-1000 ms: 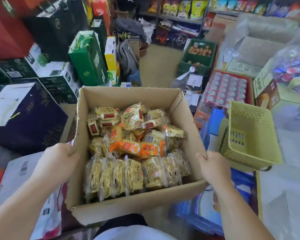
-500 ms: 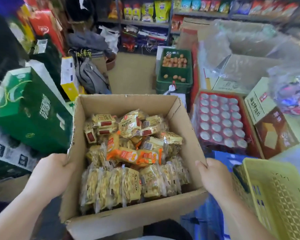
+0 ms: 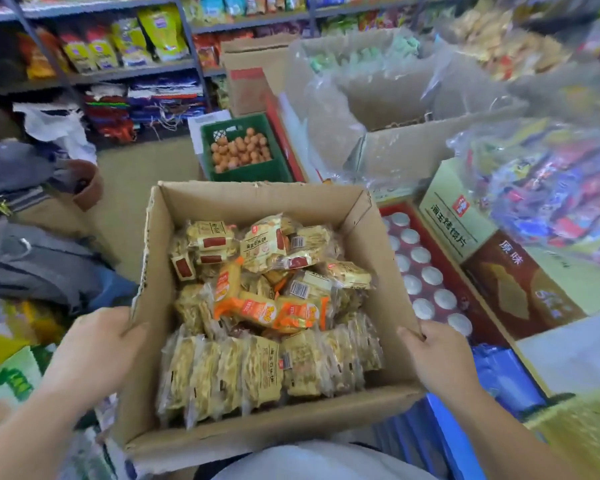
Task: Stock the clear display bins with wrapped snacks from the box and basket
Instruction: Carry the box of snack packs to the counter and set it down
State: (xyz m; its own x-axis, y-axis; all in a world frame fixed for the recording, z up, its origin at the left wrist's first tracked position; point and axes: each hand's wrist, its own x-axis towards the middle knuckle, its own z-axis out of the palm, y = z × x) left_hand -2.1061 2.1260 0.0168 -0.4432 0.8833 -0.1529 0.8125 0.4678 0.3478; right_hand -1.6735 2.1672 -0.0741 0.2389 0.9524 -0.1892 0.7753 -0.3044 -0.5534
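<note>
Cardboard box [image 3: 378, 237] of wrapped snacks [image 3: 267, 306], gripped at both side walls.
Left hand [image 3: 97, 344] curled round left wall, right hand [image 3: 437, 355] round right wall, thumbs at rim. Yellow and orange packs piled between the hands. Beyond right hand: red tray of white-lidded cans [image 3: 426, 282]. Ahead of both: green crate of eggs [image 3: 243, 174]. Right of right forearm: yellow basket [image 3: 582, 434], blurred.

Tan floor [image 3: 142, 174], stocked metal shelves [image 3: 118, 69]

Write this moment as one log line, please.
step: holding cardboard box | left grip: holds left wall | right grip: holds right wall | inside: wrapped snacks
</note>
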